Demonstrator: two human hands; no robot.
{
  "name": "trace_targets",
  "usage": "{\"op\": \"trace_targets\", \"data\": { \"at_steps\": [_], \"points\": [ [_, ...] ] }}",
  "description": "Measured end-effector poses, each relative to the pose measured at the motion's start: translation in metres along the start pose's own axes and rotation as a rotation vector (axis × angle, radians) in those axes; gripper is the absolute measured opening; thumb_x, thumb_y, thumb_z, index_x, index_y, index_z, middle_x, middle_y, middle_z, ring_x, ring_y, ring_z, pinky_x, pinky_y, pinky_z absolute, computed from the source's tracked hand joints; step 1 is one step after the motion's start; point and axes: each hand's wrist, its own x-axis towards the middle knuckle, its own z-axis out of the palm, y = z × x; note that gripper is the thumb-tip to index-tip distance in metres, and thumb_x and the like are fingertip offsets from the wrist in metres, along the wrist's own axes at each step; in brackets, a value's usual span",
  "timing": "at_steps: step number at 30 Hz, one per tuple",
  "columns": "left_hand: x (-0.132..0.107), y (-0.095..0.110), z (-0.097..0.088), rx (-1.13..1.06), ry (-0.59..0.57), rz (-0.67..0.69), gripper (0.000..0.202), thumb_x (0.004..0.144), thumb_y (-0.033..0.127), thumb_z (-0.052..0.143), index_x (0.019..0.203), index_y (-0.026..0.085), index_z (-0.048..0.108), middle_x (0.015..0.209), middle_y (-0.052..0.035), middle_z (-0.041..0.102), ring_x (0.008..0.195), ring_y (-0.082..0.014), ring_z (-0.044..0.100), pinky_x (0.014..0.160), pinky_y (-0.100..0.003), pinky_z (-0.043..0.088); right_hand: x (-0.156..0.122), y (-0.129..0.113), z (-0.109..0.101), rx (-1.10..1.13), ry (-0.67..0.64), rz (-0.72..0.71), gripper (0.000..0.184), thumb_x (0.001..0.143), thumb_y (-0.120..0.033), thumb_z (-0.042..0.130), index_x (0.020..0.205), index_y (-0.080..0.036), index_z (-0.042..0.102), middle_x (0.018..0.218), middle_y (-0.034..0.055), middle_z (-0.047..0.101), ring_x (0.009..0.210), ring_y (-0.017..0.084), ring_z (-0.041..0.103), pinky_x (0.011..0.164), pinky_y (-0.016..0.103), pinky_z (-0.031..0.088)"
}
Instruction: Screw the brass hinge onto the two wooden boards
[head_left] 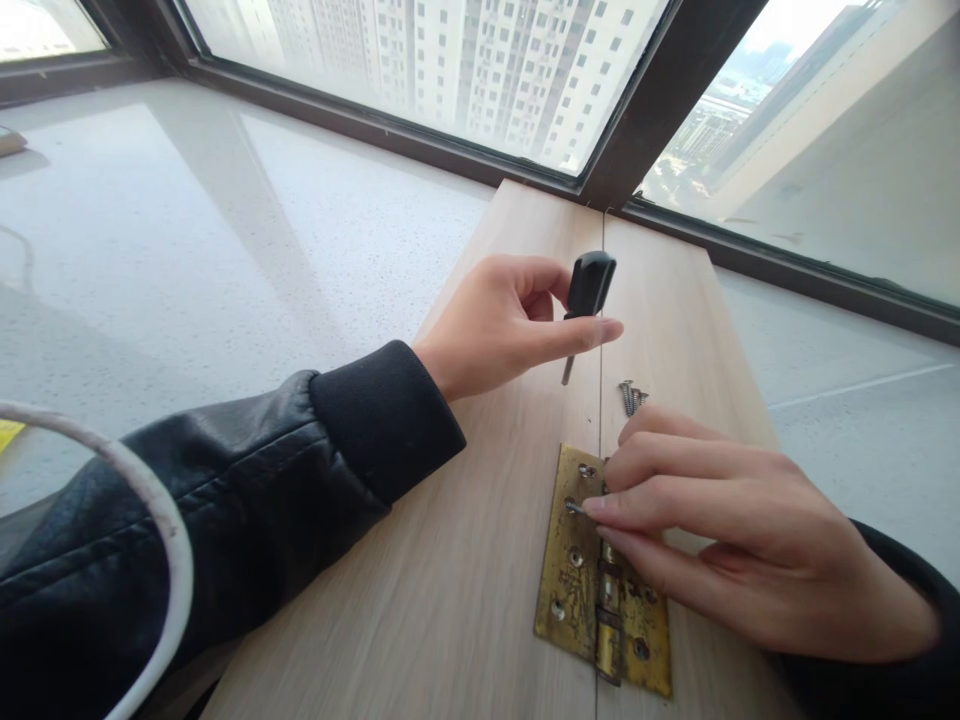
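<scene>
A short screwdriver (591, 285) with a black handle is gripped in my left hand (510, 315), its metal shaft pointing down over the wooden boards. My right hand (720, 520) pinches a small screw (575, 508) between thumb and finger, its tip at a hole in the left leaf of a brass hinge (559, 580). The worn hinge lies flat across the seam between two pale boards, and my right fingers cover part of its right leaf. Several loose screws (631, 397) lie on the right board, just beyond my right hand.
The light wooden boards (405, 600) rest on a white speckled sill (337, 230). Dark window frames (630, 100) border the far side. A white cable (169, 540) curves across the lower left, in front of my left sleeve. Something yellow (7, 435) shows at the left edge.
</scene>
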Motion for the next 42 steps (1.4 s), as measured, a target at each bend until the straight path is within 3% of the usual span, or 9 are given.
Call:
{"op": "trace_targets", "data": {
  "at_steps": [10,13,19,24,28,31,35,37,42],
  "points": [
    [-0.0003,0.0005,-0.0002,0.005,-0.006,0.016,0.025,0.081,0.028,0.075,0.068,0.017,0.057,0.054,0.0073,0.039,0.05,-0.0062,0.035,0.046,-0.024,0.023,-0.002,0.0026,0.0044,-0.075,0.019,0.02,0.008,0.089,-0.01,0.067,0.087,-0.015,0.062,0.076,0.0025,0.059,0.071,0.014,0.049,0.06,0.03,0.045],
    [-0.0001,0.0005,-0.0002,-0.005,-0.011,0.01,0.025,0.081,0.029,0.075,0.068,0.017,0.057,0.054,0.0074,0.038,0.05,-0.0062,0.035,0.046,-0.024,0.023,-0.0017,0.0012,0.0028,-0.093,0.015,0.022,0.01,0.089,-0.017,0.071,0.096,-0.015,0.064,0.082,0.0039,0.061,0.074,0.015,0.053,0.063,0.03,0.049],
    [-0.0002,-0.001,-0.0002,0.01,-0.007,0.011,0.025,0.081,0.032,0.074,0.07,0.017,0.059,0.056,0.0069,0.04,0.051,-0.0066,0.036,0.047,-0.025,0.024,-0.0017,0.0015,0.0021,-0.044,-0.003,0.0,0.023,0.089,-0.002,0.06,0.106,-0.016,0.068,0.089,0.0055,0.063,0.078,0.015,0.056,0.065,0.027,0.052],
    [-0.0001,-0.001,-0.0001,0.004,-0.009,0.016,0.025,0.081,0.031,0.075,0.069,0.017,0.058,0.055,0.0068,0.04,0.051,-0.0065,0.036,0.046,-0.025,0.024,-0.0031,0.0044,0.0032,-0.119,0.04,0.003,0.006,0.089,-0.012,0.07,0.093,-0.014,0.066,0.082,0.0045,0.061,0.075,0.015,0.053,0.064,0.03,0.049],
    [0.0001,0.0006,0.0001,0.002,-0.008,0.013,0.025,0.081,0.029,0.076,0.068,0.017,0.057,0.054,0.0073,0.039,0.05,-0.0065,0.035,0.046,-0.024,0.023,-0.0025,0.0036,0.0022,-0.094,0.008,0.006,0.017,0.09,-0.012,0.068,0.107,-0.013,0.067,0.09,0.0058,0.063,0.079,0.014,0.055,0.067,0.028,0.051],
    [0.0003,0.0015,0.0002,0.003,-0.008,0.002,0.024,0.081,0.028,0.076,0.069,0.017,0.058,0.054,0.0073,0.039,0.05,-0.0066,0.035,0.046,-0.025,0.023,-0.002,0.0036,0.0027,-0.062,-0.004,-0.002,0.018,0.09,-0.003,0.062,0.103,-0.014,0.069,0.088,0.0056,0.063,0.078,0.014,0.055,0.066,0.027,0.05],
    [0.0002,0.0009,0.0003,-0.007,-0.008,-0.001,0.023,0.08,0.028,0.077,0.069,0.017,0.059,0.054,0.007,0.04,0.051,-0.0067,0.036,0.046,-0.025,0.024,-0.0036,0.005,0.0031,-0.133,0.016,0.011,0.004,0.09,-0.014,0.069,0.093,-0.016,0.068,0.085,0.0053,0.062,0.075,0.016,0.054,0.063,0.03,0.05],
    [0.0001,0.0004,0.0002,-0.008,-0.005,0.001,0.023,0.08,0.028,0.076,0.069,0.017,0.06,0.054,0.0072,0.039,0.051,-0.0066,0.036,0.046,-0.025,0.024,-0.0041,0.005,0.0023,-0.14,0.022,0.013,0.011,0.09,-0.018,0.071,0.1,-0.016,0.068,0.088,0.0055,0.062,0.076,0.016,0.056,0.064,0.03,0.051],
    [0.0,0.0007,0.0001,0.002,-0.008,0.01,0.024,0.081,0.029,0.076,0.069,0.017,0.059,0.054,0.0072,0.039,0.05,-0.0065,0.035,0.046,-0.024,0.023,-0.002,0.0036,0.0023,-0.03,0.008,-0.009,0.017,0.089,-0.003,0.063,0.101,-0.014,0.069,0.088,0.0052,0.063,0.079,0.014,0.055,0.068,0.027,0.051]
  ]
}}
